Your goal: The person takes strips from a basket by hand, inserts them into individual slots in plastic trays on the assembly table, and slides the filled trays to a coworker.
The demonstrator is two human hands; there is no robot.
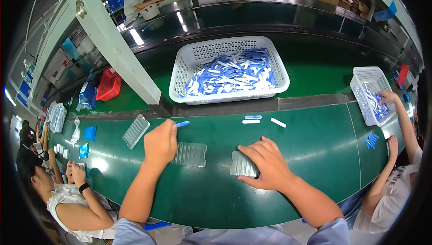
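My left hand (161, 142) is closed, and a small blue plastic stick (182, 124) juts out from beside its fingertips. Partly under that hand lies a clear ribbed plastic tray (191, 155) on the green tabletop. To the right, my right hand (269, 166) curls over a second clear ribbed tray (243, 165), gripping it by its right side. Another clear tray (136, 131) rests at an angle to the left of my left hand. Beyond my right hand lie two blue-and-white sticks (252, 119) and a white one (278, 122).
A large white basket (180, 76) heaped with blue and white sticks stands behind a dark ledge (225, 106). Farther right, a co-worker's hand (388, 97) reaches into a smaller white basket (358, 83). A co-worker sits at left near blue packets (90, 133). A post (112, 38) rises left of the large basket.
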